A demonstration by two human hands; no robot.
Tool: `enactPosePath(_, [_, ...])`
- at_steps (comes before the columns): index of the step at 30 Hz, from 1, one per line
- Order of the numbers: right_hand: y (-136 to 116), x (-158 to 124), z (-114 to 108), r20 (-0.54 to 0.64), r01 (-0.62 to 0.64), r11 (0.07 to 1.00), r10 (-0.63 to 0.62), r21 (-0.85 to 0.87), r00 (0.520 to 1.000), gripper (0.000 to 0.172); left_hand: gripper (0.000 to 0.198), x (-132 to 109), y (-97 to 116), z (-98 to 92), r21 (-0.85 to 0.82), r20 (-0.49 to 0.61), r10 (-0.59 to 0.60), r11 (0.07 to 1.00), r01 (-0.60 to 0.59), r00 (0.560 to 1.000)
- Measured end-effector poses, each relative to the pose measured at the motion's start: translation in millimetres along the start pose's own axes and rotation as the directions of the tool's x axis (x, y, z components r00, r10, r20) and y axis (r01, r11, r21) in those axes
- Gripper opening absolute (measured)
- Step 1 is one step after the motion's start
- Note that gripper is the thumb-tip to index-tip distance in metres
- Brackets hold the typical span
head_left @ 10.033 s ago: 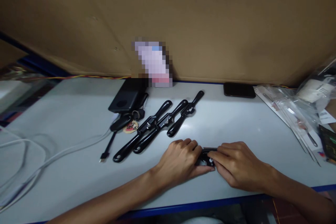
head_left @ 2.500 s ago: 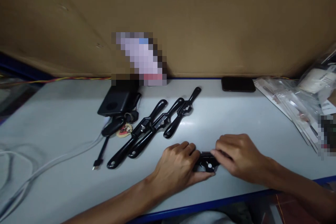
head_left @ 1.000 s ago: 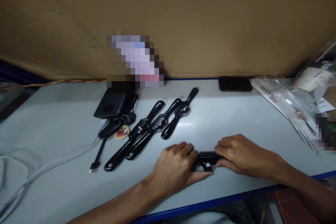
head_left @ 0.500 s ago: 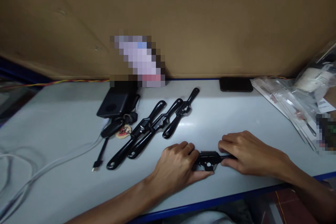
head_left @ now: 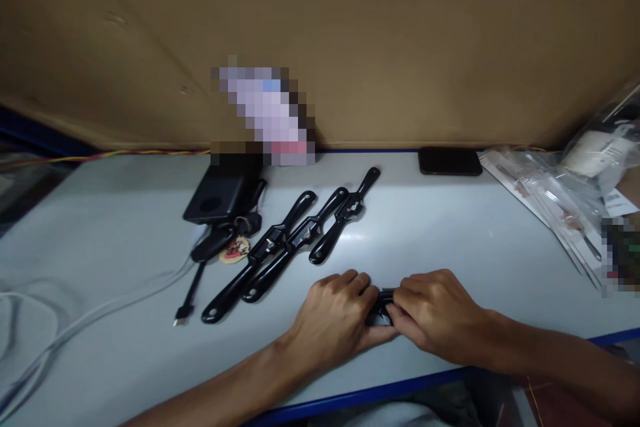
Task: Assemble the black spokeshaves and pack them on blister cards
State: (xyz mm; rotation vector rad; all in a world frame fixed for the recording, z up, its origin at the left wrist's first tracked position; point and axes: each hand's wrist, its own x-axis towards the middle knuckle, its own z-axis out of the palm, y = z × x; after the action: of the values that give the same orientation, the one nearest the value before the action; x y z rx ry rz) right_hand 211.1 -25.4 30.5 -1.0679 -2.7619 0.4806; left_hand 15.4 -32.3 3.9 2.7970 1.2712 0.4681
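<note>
Near the table's front edge, a black spokeshave (head_left: pixel 384 299) is held between both hands. My left hand (head_left: pixel 336 312) is closed around its left handle, the thumb stretched along underneath. My right hand (head_left: pixel 434 308) is closed over the tool's middle and right part, thumb and fingers pressed in at the body. Its right handle and most of its body are hidden by these fingers. Up and to the left lie three more black spokeshaves side by side and slanted: one on the left (head_left: pixel 270 245), one in the middle (head_left: pixel 306 233) and a shorter one on the right (head_left: pixel 353 207).
A black box-like device (head_left: pixel 215 193) with a short USB cable (head_left: pixel 191 290) stands at left, beside white cables (head_left: pixel 115 307). A dark phone (head_left: pixel 450 161) lies at the back. Clear plastic packets (head_left: pixel 555 197) fill the right side. A brown panel (head_left: pixel 380 47) rises behind the table.
My right hand has moved left from the spokeshave's right handle onto its middle, covering the body and screw. My left hand and the other spokeshaves have stayed in place.
</note>
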Motion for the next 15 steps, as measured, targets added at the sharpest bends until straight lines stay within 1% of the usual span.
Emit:
enactPosePath(2, [0.1, 2.0, -3.8, 0.03, -0.082, 0.994, 0.08, 0.072, 0.996, 0.025, 0.043, -0.4, 0.2, 0.0, -0.003, 0.0, 0.0, 1.0, 0.0, 1.0])
enactPosePath(3, [1.9, 2.7, -8.8, 0.053, -0.105, 0.987, 0.099, 0.118, 0.994, 0.025, 0.045, -0.7, 0.2, 0.1, -0.001, -0.002, -0.005, 1.0, 0.005, 1.0])
enactPosePath(5, [8.7, 2.7, -22.0, 0.103, -0.113, 0.968, 0.092, 0.222, 0.99, 0.021, 0.048, -1.2, 0.2, 0.4, 0.004, 0.001, -0.016, 1.0, 0.016, 1.0])
enactPosePath(7, [18.1, 1.1, -34.3, 0.144, -0.072, 0.946, 0.027, 0.316, 0.989, 0.009, 0.051, -1.4, 0.0, 0.6, 0.005, 0.008, -0.021, 1.0, 0.021, 1.0])
enactPosePath(8, [22.6, 0.1, -38.3, 0.153, -0.037, 0.937, -0.017, 0.348, 0.988, 0.007, 0.051, -1.4, -0.1, 0.7, 0.002, 0.015, -0.017, 1.0, 0.017, 1.0])
enactPosePath(10, [29.4, -1.5, -41.4, 0.154, 0.039, 0.928, -0.103, 0.371, 0.983, 0.015, 0.052, -1.3, -0.3, 0.7, -0.002, 0.017, -0.009, 1.0, 0.009, 1.0])
enactPosePath(11, [31.3, -1.7, -40.7, 0.152, 0.069, 0.93, -0.131, 0.361, 0.98, 0.017, 0.052, -1.3, -0.3, 0.7, -0.003, 0.016, -0.007, 1.0, 0.007, 1.0])
enactPosePath(15, [32.4, -0.4, -33.0, 0.143, 0.122, 0.947, -0.171, 0.297, 0.975, 0.017, 0.052, -1.3, -0.5, 1.1, 0.006, 0.006, -0.005, 1.0, 0.005, 1.0])
